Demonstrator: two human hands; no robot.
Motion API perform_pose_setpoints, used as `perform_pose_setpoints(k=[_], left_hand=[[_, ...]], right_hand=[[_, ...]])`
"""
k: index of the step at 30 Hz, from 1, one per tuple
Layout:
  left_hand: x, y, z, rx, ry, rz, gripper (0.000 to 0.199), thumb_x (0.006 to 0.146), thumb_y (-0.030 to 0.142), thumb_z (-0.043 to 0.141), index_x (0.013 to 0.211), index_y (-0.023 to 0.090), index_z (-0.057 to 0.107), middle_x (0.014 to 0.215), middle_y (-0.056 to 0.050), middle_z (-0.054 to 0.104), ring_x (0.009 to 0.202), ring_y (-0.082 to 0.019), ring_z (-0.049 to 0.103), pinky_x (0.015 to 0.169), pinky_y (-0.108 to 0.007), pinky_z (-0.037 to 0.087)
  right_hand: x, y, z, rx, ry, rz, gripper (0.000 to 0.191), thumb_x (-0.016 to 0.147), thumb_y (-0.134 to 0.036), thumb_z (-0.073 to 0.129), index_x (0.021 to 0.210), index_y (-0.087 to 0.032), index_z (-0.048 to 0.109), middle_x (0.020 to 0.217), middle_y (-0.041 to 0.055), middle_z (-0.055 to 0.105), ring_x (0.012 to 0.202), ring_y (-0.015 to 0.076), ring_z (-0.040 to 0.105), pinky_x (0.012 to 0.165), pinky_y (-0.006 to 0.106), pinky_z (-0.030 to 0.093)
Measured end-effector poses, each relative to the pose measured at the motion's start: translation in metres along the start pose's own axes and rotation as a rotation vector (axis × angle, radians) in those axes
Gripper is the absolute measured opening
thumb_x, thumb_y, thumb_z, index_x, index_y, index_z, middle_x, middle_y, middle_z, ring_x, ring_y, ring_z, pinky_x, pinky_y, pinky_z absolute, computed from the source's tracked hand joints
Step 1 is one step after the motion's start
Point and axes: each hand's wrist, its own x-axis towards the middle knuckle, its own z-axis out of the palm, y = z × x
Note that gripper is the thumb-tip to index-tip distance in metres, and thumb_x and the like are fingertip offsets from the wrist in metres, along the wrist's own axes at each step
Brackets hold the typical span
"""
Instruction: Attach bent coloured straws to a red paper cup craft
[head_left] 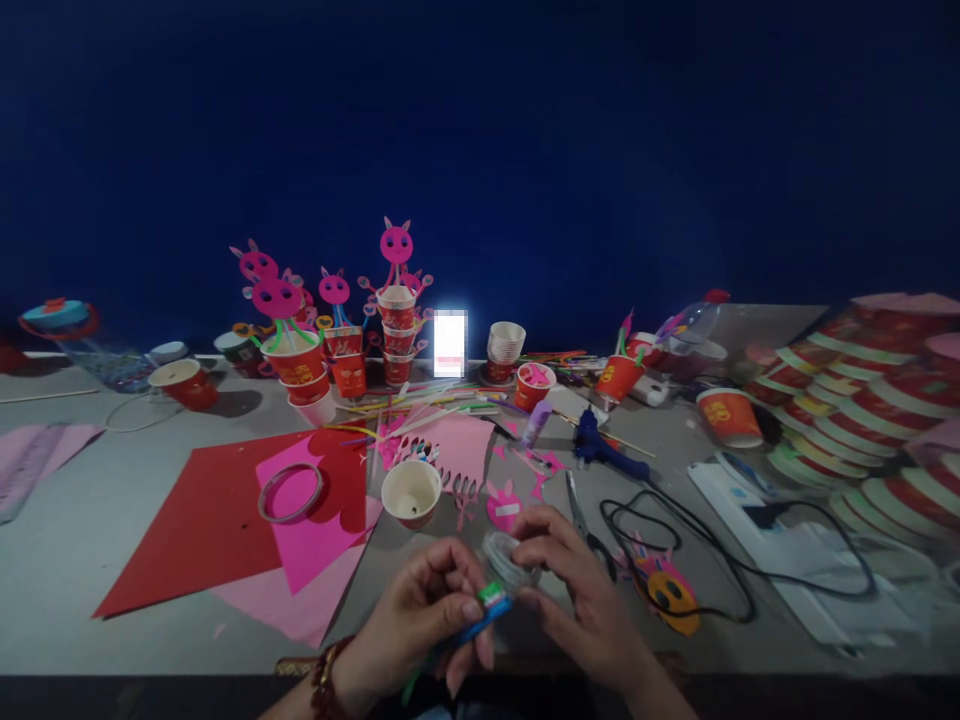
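Left grip (431,605): yours, at the near edge; thumb and fingers are pinched together on a blue strip (474,631) with a green piece (491,592) at its end. A beaded bracelet (322,682) circles your wrist.
Right grip (581,592): yours, just beside the left, thumb and fingers closed about the edge of a clear roll (507,562), which looks like tape.
Strip and roll: both in front of you, above the near part of the grey worktop (67,600), the roll just beyond the green piece.
Orange cutout (673,598): right of your right hand, a face shape lying near a looped black cord (709,562).
Scissors (576,505): beyond your right hand, blades pointing away from you.
Pink rabbit cutout (503,507): flat, just past the roll.
Paper cup (411,495): standing beyond your left hand, its pale inside showing.
Red sheet (180,520): to your left, with pink paper and a ring (318,488) on top.
Glue gun (596,442): dark blue, right of a purple glue stick (535,424).
Rabbit figures (396,245): pink faces rising from stacked red cups at the back left.
Bright rectangle (450,343): glowing at the back, left of nested white cups (507,343).
Wall (480,130): dark blue, behind everything.
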Motion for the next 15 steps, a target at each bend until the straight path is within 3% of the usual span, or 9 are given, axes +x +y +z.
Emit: perform_pose_setpoints(k=[6, 15], left_hand=[[0.0027, 0.0033, 0.0015, 0.041, -0.008, -0.068, 0.027, 0.088, 0.029, 0.072, 0.087, 0.020, 0.047, 0.072, -0.004, 0.080, 0.036, -0.007, 0.062, 0.033, -0.008, 0.036], [-0.0045, 0.0074, 0.0093, 0.206, 0.195, -0.140, 0.034, 0.082, 0.028, 0.078, 0.082, 0.019, 0.045, 0.071, -0.003, 0.079, 0.043, -0.007, 0.067, 0.036, -0.007, 0.036]], right_hand=[[0.0050, -0.0003, -0.0046, -0.047, -0.061, -0.016, 0.020, 0.093, -0.028, 0.058, 0.111, -0.025, 0.065, 0.129, 0.0101, 0.055, 0.126, 0.0261, 0.052, 0.105, 0.038, 0.045], [0.0065, 0.0067, -0.0005, -0.024, -0.080, -0.012, 0.021, 0.095, -0.026, 0.059, 0.115, -0.026, 0.064, 0.133, 0.0099, 0.054, 0.130, 0.0239, 0.051, 0.107, 0.036, 0.045]])
